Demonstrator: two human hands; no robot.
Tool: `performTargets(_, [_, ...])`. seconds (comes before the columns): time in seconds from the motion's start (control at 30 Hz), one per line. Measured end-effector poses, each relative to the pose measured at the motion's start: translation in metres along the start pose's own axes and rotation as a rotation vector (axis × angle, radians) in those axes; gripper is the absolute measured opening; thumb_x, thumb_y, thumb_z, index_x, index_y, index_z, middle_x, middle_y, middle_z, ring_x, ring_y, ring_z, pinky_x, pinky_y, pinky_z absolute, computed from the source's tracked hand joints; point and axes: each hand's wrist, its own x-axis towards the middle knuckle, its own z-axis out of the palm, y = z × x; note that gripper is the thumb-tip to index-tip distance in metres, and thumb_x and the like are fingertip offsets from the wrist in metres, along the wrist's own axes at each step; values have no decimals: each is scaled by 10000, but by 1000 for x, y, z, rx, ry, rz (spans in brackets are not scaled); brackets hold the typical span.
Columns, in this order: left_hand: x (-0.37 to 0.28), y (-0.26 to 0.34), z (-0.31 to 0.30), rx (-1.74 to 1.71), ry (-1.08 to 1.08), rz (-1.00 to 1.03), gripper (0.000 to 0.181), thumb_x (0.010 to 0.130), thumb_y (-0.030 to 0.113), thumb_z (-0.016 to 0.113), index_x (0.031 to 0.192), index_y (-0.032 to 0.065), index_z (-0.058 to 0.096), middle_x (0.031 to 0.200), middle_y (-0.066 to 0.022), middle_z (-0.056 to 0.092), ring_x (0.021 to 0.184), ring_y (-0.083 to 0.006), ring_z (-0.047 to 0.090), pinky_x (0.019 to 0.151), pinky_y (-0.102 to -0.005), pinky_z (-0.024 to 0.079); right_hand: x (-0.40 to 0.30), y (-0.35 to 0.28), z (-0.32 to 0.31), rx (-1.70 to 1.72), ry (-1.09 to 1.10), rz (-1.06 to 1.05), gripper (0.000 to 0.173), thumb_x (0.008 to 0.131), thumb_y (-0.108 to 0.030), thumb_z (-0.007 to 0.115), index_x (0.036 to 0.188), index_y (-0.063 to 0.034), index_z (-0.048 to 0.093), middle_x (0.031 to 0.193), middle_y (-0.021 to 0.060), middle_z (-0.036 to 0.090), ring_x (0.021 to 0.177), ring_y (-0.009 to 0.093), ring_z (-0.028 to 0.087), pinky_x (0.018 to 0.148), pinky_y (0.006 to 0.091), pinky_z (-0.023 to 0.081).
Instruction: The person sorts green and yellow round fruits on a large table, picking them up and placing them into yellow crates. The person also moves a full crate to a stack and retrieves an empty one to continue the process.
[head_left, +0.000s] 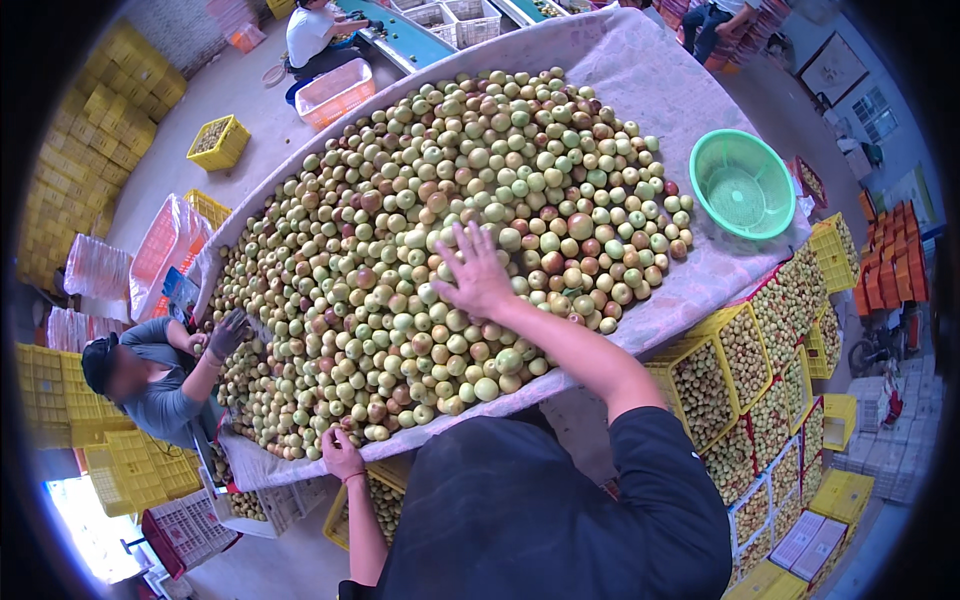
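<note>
A broad heap of green and reddish jujube-like fruits (360, 300) covers a cloth-lined sorting table (637, 67). My right hand (476, 274) lies palm down on the middle of the heap, fingers spread, holding nothing that shows. At the heap's near left edge, my left hand (341, 454) touches the table's rim beside some fruits, its fingers bent; whether a fruit is in it cannot be told. A green plastic basket (742, 184) sits on the cloth, right of the heap.
At the table's left end, a co-worker's gloved hand (227, 335) is over the fruits. Yellow crates full of fruit (705, 390) are stacked near the right side. Another person (311, 37) sits by a conveyor belt (416, 37) beyond the table. A yellow crate (219, 142) stands on the floor.
</note>
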Motion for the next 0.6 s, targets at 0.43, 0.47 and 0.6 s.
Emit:
performTargets(0.43, [7,-9,7,2,-8,44,225,1000,237,597,994,37,701,882,-103,719,785,-247,682,735,-375,532,5,-131,46,245,-171,-79,848,1019,-602,409,1634,-61,190,1680,299,74,1575,427,31,1287,498,-3])
performTargets(0.47, [3,-7,3,20,-13,6,237,998,247,599,992,34,701,885,-103,720,785,-240,678,735,-377,530,0,-146,50,293,-212,-79,839,1003,-592,457,1614,-57,252,1668,319,86,1564,451,61,1284,510,23])
performTargets(0.6, [0,-2,0,28,-7,-4,259,997,262,600,983,25,704,896,-110,726,778,-238,678,736,-379,536,-28,-178,62,394,-192,-182,835,979,-595,512,1580,-43,335,1646,349,130,1538,499,125,1274,544,73])
